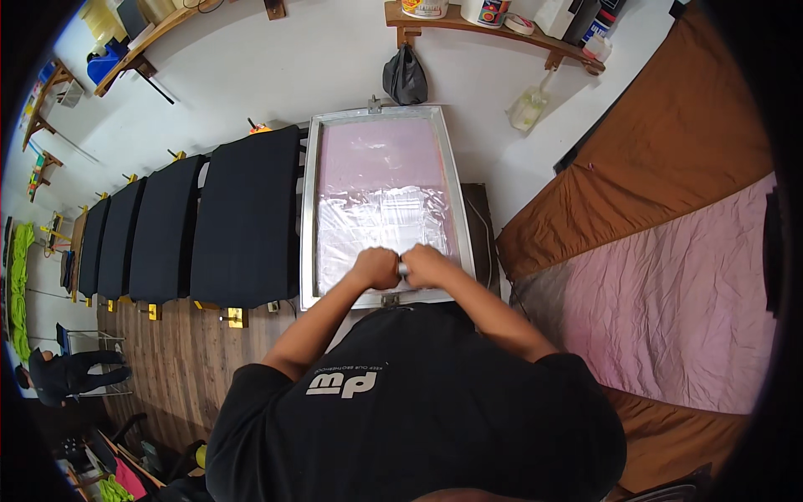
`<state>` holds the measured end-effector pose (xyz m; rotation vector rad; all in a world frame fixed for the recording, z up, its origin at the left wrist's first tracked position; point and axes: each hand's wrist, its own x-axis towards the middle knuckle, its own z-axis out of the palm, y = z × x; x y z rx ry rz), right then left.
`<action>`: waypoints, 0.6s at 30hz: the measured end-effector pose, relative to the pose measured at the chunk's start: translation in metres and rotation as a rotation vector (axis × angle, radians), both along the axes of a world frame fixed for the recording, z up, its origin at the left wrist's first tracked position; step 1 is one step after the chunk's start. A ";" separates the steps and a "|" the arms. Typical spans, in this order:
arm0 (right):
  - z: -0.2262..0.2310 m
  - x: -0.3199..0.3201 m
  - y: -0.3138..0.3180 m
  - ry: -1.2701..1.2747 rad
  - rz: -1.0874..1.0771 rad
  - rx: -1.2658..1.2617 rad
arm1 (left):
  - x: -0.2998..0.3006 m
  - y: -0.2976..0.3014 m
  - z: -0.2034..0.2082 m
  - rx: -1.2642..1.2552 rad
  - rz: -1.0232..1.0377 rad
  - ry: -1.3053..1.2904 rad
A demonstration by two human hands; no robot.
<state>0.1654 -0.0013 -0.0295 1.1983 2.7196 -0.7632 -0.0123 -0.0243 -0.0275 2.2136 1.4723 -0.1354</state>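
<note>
A metal-framed printing screen (308, 219) lies in front of me, its pinkish mesh (381, 151) showing in the far half. Wrinkled, glossy clear film (368, 213) covers the nearer half. My left hand (378, 268) and my right hand (426, 264) are side by side over the near end of the screen, both closed in fists. A short piece of a pale, rounded bar (403, 268) shows between them, and both hands grip it. The fingers hide the rest, so its full shape cannot be made out.
Black-covered boards (245, 217) stand in a row to the left. A shelf (468, 21) with tubs and bottles runs along the wall, a black bag (406, 77) hanging below. Brown and pink cloth (661, 293) spreads at the right. Another person (75, 376) is at the far left.
</note>
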 end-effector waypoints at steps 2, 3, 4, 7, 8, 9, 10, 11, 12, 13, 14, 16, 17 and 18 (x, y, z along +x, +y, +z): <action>-0.003 0.001 -0.014 -0.010 0.024 -0.013 | -0.001 -0.017 -0.009 0.022 0.008 -0.061; -0.002 0.003 -0.021 0.000 0.008 -0.033 | 0.001 -0.022 -0.008 0.009 0.007 -0.064; -0.002 0.003 -0.025 0.029 0.005 -0.020 | 0.000 -0.025 -0.008 0.011 0.008 -0.065; 0.002 0.005 -0.021 0.053 0.019 -0.076 | 0.000 -0.023 0.002 -0.109 0.004 -0.026; -0.001 0.007 -0.013 0.042 0.038 -0.098 | 0.000 -0.017 0.003 -0.134 -0.006 -0.021; -0.002 0.008 -0.003 0.032 0.054 -0.118 | 0.000 -0.009 0.004 -0.157 -0.020 -0.013; 0.007 0.005 0.004 0.030 0.044 -0.128 | -0.003 -0.001 0.005 -0.175 0.000 -0.024; 0.015 0.001 0.008 0.019 0.021 -0.106 | -0.006 0.006 0.004 -0.151 0.012 -0.044; 0.022 0.001 0.013 0.006 -0.010 -0.084 | -0.005 0.010 0.016 -0.103 0.034 -0.060; 0.024 0.001 0.017 0.012 -0.046 -0.027 | -0.002 0.015 0.013 -0.030 0.081 -0.062; 0.023 0.002 0.020 0.037 -0.092 0.013 | 0.000 0.020 0.007 0.082 0.102 -0.089; 0.002 0.002 0.018 0.161 -0.113 0.152 | 0.002 0.012 -0.013 0.372 0.106 -0.153; -0.016 0.002 0.008 0.180 -0.112 0.213 | 0.005 0.002 -0.021 0.419 0.065 -0.126; -0.032 -0.001 -0.003 0.202 -0.099 0.274 | 0.005 -0.010 -0.038 0.456 0.087 -0.142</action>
